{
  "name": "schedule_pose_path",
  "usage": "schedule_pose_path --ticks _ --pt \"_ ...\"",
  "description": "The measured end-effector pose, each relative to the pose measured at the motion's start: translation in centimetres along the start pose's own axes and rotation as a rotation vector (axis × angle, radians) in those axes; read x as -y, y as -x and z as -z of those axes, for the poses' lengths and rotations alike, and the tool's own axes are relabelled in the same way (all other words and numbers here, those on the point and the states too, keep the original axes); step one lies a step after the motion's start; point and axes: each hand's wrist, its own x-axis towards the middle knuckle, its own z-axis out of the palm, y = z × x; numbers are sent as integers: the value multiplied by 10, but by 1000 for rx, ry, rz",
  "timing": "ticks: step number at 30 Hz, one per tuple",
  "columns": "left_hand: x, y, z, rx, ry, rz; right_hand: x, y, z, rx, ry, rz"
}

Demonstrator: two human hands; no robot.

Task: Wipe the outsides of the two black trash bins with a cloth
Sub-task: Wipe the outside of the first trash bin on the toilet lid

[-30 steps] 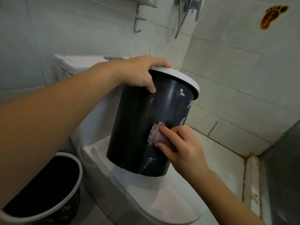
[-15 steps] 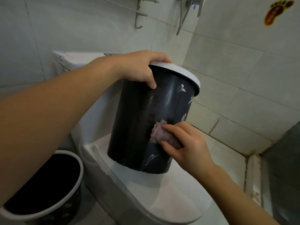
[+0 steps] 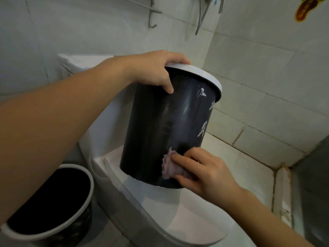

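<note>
Head view: a black trash bin (image 3: 160, 131) with a white rim band stands tilted on the closed white toilet lid (image 3: 160, 211), its top leaning toward two o'clock and its base near the centre of the picture. Pale printed marks and faint streaks show on its dark wall.

The left hand (image 3: 154, 68) comes in from nine o'clock and grips the bin's rim at twelve o'clock of the bin: the fingers curl over the white band and the thumb presses down on the outer wall.

The right hand (image 3: 203, 170) reaches in from five o'clock. Its fingers are curled around a small bunched cloth (image 3: 170, 166) (pale pinkish-lilac), and hold it against the bin's lower outer wall, just above the base edge. The cloth touches the bin at about five o'clock of the bin's visible face.

A second black trash bin (image 3: 53, 211), also with a white rim, stands on the floor at seven o'clock, beside the toilet and partly behind the left forearm; its dark inside faces the camera.

The white toilet tank (image 3: 74, 66) sits behind the held bin at ten o'clock. Tiled walls (image 3: 267, 86) fill the background, with a metal rack (image 3: 153, 13) at twelve o'clock and a footprint-shaped sticker (image 3: 306, 9) at one o'clock.
</note>
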Motion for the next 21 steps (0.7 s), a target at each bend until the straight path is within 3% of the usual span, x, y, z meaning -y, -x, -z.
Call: schedule_pose_path --ticks 7,15,21 --pt "0 -2 -2 -13 8 -6 -16 -21 5 -242 14 -224" --pt "3 0 -2 -26 30 -10 2 6 0 13 8 11" --pt "0 1 -4 -40 36 -9 -4 -1 0 -188 6 -239"
